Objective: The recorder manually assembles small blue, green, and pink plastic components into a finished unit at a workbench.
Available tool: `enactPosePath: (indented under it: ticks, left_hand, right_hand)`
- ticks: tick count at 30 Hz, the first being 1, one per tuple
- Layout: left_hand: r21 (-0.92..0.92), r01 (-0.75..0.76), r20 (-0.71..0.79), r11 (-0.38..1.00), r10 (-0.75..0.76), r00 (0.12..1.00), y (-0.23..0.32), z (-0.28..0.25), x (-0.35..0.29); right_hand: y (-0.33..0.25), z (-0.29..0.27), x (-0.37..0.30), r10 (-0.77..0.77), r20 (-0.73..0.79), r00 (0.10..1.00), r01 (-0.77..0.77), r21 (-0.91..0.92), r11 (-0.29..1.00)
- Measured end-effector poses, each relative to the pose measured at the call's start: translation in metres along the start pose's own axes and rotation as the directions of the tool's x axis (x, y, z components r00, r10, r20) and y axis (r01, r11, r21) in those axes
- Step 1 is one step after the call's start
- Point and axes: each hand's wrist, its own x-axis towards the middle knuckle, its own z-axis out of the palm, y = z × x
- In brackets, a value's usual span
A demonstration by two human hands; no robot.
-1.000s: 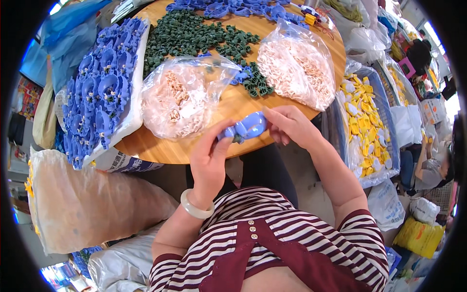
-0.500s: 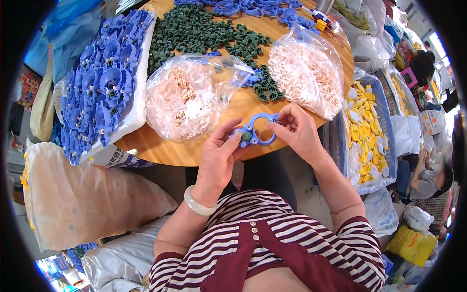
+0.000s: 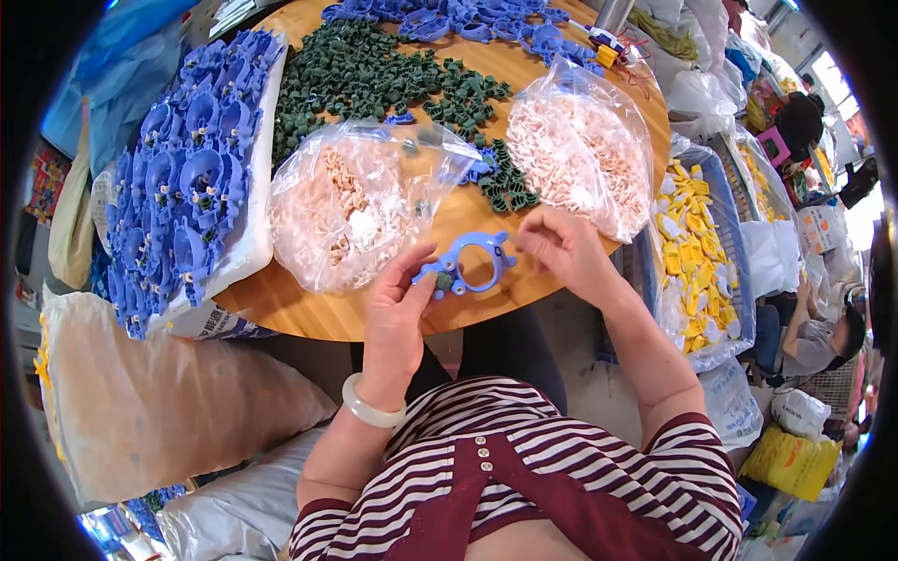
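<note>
My left hand (image 3: 397, 304) pinches a blue plastic ring part (image 3: 498, 274) by its left end, where a small green piece (image 3: 443, 280) is seated. The ring is held up over the near edge of the round wooden table. Just right of it, apart from it, is my right hand (image 3: 572, 254), its fingers loosely bent with nothing visible in them. Beyond my left hand lies a clear bag of pale small pieces (image 3: 323, 220). A second clear bag of pale pieces (image 3: 571, 140) lies beyond my right hand.
Green clips (image 3: 374, 79) are heaped across the table (image 3: 468, 220), with blue parts (image 3: 458, 21) behind them. At left, a white tray (image 3: 257, 201) bears rows of blue assemblies (image 3: 201, 173). A crate (image 3: 739, 238) of yellow and white pieces (image 3: 694, 252) stands right. Another person (image 3: 823, 337) sits far right.
My right hand has let go of the ring and drawn slightly away from it. My left hand has moved a little left and nearer with the ring.
</note>
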Motion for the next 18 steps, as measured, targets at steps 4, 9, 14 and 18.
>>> enactPosePath:
  ticks: [4,9,14,18]
  left_hand:
    - [-0.026,0.012,-0.01,1.0,-0.012,1.0,0.002,-0.004,0.0]
    - [-0.062,0.018,-0.027,0.998,-0.02,0.999,0.003,-0.005,0.001]
    - [-0.084,0.017,-0.02,0.996,-0.019,1.0,0.003,-0.005,0.001]
    - [-0.067,0.004,-0.017,0.998,-0.005,1.0,0.004,-0.004,0.0]
  right_hand:
    - [0.005,-0.006,0.022,-0.28,-0.201,0.939,0.221,-0.271,0.937]
    - [-0.005,-0.007,0.038,-0.388,-0.153,0.909,0.288,-0.442,0.849]
    - [-0.008,-0.004,0.04,-0.415,-0.054,0.908,0.324,-0.538,0.778]
    - [-0.012,-0.002,0.061,-0.438,-0.111,0.892,0.326,-0.511,0.795]
